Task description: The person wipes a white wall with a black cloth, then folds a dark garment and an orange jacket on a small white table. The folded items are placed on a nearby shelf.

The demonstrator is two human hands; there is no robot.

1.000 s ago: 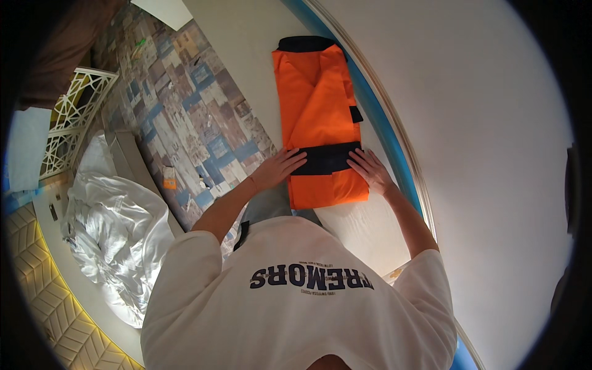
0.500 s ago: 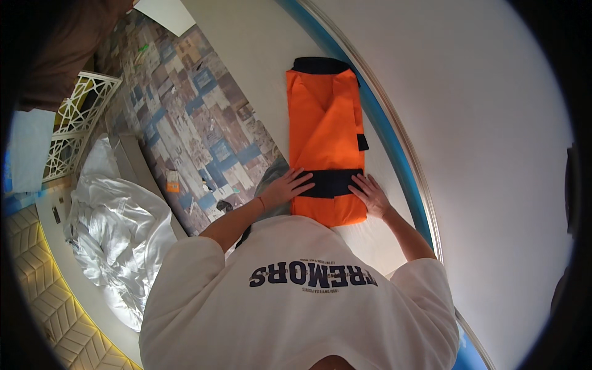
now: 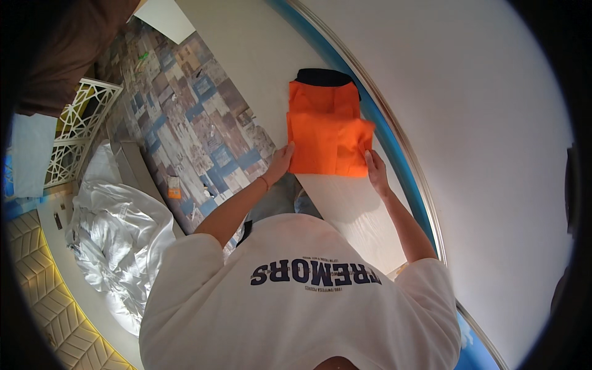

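Observation:
An orange jacket [image 3: 330,145] with a dark collar lies on a pale flat surface [image 3: 351,206] in front of me. Its lower part is folded up over the rest, so the dark band at the bottom is out of sight. My left hand [image 3: 282,161] is closed at the lower left side of the fold, thumb against the cloth. At the lower right side, my right hand [image 3: 377,172] pinches the other edge with its thumb up. The fingers under the cloth are partly hidden.
A blue-edged rim [image 3: 394,148] and a white wall [image 3: 487,135] run along the right. To the left is a patchwork-patterned floor [image 3: 197,117]. A crumpled white sheet [image 3: 120,237] lies at the lower left, below a white lattice panel [image 3: 86,117].
Both hands went from lying flat on the jacket's dark band to gripping its sides. The bottom of the jacket has been folded up, away from me, toward the collar.

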